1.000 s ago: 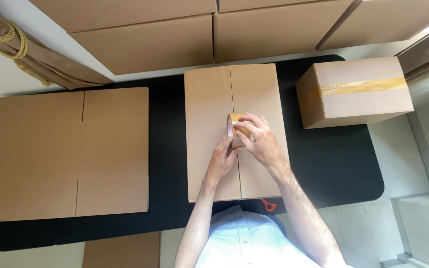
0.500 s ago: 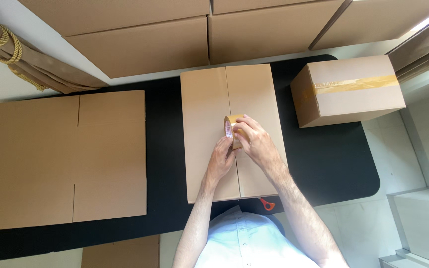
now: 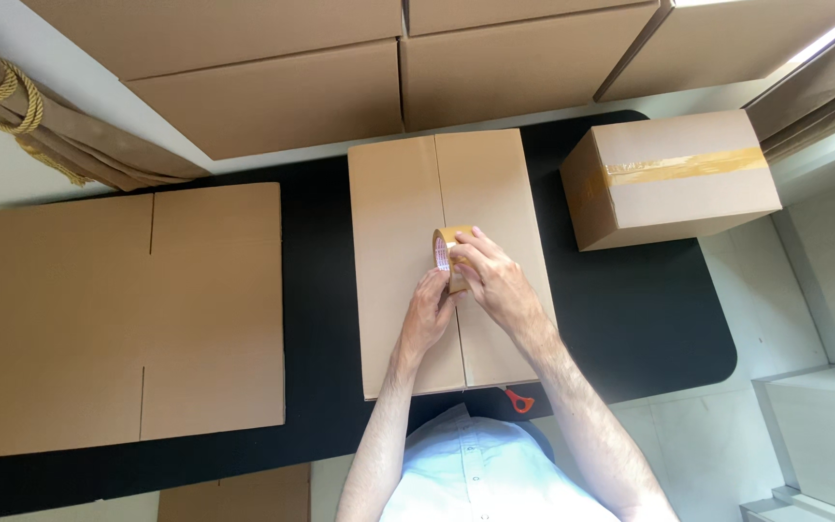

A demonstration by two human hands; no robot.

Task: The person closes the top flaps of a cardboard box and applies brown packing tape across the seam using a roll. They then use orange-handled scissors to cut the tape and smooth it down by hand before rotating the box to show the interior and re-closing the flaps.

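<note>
Black table (image 3: 630, 319) (boxes behind) bears flat cardboard (image 3: 128, 319)

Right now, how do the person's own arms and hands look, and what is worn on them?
Both forearms are bare up to the bottom edge of the picture, with no sleeves showing on them. The left hand and the right hand wear no gloves, and no ring, watch or bracelet shows. The person wears a light blue buttoned shirt. No markings show on the arms.
</note>
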